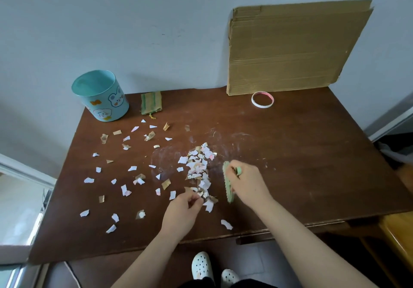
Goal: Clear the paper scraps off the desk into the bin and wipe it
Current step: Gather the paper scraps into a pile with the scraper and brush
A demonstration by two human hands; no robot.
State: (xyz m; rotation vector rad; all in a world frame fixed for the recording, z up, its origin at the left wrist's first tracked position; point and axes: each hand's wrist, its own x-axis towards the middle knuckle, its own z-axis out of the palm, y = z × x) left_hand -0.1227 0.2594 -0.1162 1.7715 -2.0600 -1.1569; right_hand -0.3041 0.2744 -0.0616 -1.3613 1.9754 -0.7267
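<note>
Right hand (248, 182): clamped round a green brush (228, 186), bristle edge down on the desk (312, 153). Brush long axis near-to-far, parallel to the heap of scraps (200, 169) just to its left, touching or nearly so. Left hand (184, 208): fingers curled at the heap's near end, against the paper; cannot tell whether pinching a piece or merely corralling. Heap thus between the two hands, brush on its right flank, left hand at its near-left. Loose scraps (125, 190) strewn further left, on the side of the bin (100, 96), which stands open at the far-left corner, well apart from the heap. Likely next: sweep leftward, broadside, toward the bin's side. Left hand nearer the strays. Folded cloth (151, 102) just beside the bin, untouched; wiping not yet begun.
</note>
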